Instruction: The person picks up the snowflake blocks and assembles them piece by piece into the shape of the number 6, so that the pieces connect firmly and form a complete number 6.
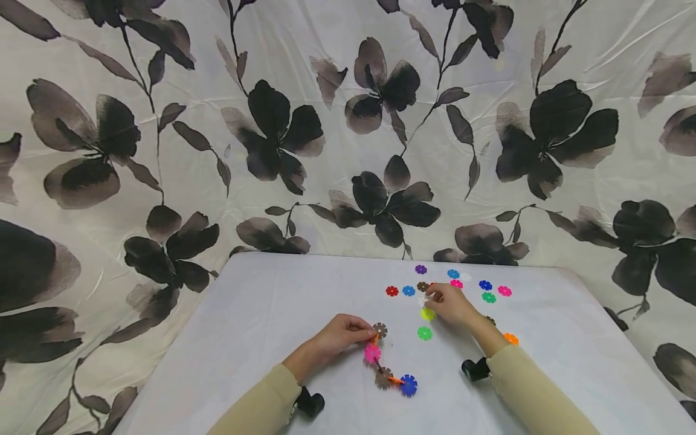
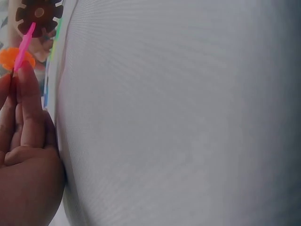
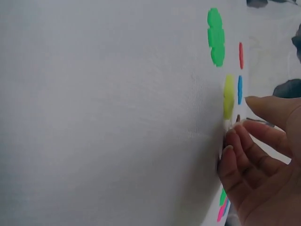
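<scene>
My left hand (image 1: pixel 342 334) pinches the top end of a chain of notched plastic discs, at a brown disc (image 1: pixel 380 329). From there the chain runs down through an orange disc, a pink disc (image 1: pixel 372 353) and another brown disc (image 1: pixel 383 379) to a blue disc (image 1: pixel 409 385). The left wrist view shows the orange disc (image 2: pixel 14 57) just beyond the fingertips. My right hand (image 1: pixel 450 305) reaches over loose discs at the back, thumb apart from the fingers. Its fingertips are at a whitish disc behind the yellow disc (image 1: pixel 427 314); whether they touch it is unclear.
Several loose discs lie around the right hand, among them a green disc (image 1: pixel 425 333), a red disc (image 1: pixel 391 291), a purple disc (image 1: pixel 421 269) and an orange disc (image 1: pixel 510 339) by the right forearm. A floral cloth (image 1: pixel 337 151) hangs behind the white table (image 1: pixel 244 314).
</scene>
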`<act>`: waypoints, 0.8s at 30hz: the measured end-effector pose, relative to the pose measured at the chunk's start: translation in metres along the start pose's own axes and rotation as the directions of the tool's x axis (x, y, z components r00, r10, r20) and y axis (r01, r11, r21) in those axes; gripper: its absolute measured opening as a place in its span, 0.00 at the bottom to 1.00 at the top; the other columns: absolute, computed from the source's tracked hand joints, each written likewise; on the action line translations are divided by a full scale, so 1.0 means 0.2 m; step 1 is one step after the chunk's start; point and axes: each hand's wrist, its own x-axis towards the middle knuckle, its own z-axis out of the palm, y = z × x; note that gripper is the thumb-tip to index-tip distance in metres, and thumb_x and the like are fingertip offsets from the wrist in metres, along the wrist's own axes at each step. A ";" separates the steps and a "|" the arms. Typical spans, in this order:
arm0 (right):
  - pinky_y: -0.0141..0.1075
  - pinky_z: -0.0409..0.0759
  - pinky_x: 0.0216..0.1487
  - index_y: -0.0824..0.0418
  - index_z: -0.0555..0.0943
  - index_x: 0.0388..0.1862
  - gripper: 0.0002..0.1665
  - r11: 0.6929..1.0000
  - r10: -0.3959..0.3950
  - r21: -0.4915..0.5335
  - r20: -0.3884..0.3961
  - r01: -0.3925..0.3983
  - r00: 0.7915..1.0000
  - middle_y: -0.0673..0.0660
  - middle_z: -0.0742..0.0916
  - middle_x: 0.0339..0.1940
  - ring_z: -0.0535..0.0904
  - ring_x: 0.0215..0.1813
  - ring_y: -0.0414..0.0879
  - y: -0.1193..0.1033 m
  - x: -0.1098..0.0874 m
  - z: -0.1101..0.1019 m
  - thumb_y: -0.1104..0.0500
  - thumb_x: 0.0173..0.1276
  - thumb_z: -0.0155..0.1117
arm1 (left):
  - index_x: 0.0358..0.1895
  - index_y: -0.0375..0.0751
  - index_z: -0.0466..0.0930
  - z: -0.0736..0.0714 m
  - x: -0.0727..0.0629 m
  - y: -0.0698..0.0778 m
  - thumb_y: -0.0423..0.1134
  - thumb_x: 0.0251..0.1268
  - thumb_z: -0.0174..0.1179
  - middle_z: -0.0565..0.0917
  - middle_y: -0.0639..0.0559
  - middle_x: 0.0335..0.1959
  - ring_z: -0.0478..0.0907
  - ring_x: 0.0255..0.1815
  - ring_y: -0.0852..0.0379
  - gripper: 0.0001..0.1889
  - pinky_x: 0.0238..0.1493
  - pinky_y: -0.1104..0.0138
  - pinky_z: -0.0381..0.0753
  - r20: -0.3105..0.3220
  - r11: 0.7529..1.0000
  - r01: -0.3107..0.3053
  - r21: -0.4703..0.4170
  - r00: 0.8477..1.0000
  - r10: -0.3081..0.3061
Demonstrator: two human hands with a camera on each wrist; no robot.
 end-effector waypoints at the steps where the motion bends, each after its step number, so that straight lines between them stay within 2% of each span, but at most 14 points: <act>1: 0.41 0.79 0.43 0.67 0.82 0.53 0.15 1.000 0.007 0.003 0.003 -0.007 1.000 0.57 0.83 0.38 0.76 0.40 0.50 0.00 0.01 0.00 0.62 0.71 0.68 | 0.45 0.33 0.88 0.00 0.00 0.00 0.37 0.68 0.68 0.90 0.50 0.39 0.80 0.39 0.58 0.10 0.43 0.69 0.80 -0.001 1.000 0.002 0.002 1.000 -0.002; 7: 0.41 0.80 0.46 0.66 0.82 0.51 0.15 0.999 0.053 0.009 0.023 -0.053 0.998 0.57 0.83 0.38 0.76 0.41 0.50 0.01 0.04 0.00 0.60 0.70 0.70 | 0.45 0.35 0.89 0.01 0.00 0.01 0.37 0.68 0.68 0.90 0.50 0.40 0.80 0.40 0.58 0.09 0.45 0.68 0.80 -0.006 1.000 0.008 0.010 1.000 -0.008; 12: 0.39 0.78 0.44 0.66 0.81 0.49 0.14 0.997 0.073 0.012 0.042 -0.073 0.996 0.57 0.81 0.37 0.75 0.41 0.50 0.01 0.05 0.00 0.60 0.69 0.71 | 0.45 0.35 0.89 0.01 0.00 0.01 0.38 0.68 0.68 0.90 0.50 0.40 0.80 0.40 0.58 0.09 0.45 0.68 0.80 -0.005 1.000 0.004 0.018 1.000 -0.003; 24: 0.36 0.75 0.37 0.66 0.81 0.42 0.08 0.996 0.054 0.077 -0.008 -0.053 0.998 0.57 0.80 0.33 0.73 0.36 0.48 0.05 0.03 -0.01 0.61 0.72 0.68 | 0.46 0.33 0.88 0.01 -0.01 0.01 0.37 0.69 0.67 0.90 0.49 0.40 0.80 0.41 0.58 0.10 0.47 0.66 0.80 -0.005 1.000 -0.005 0.017 1.000 0.005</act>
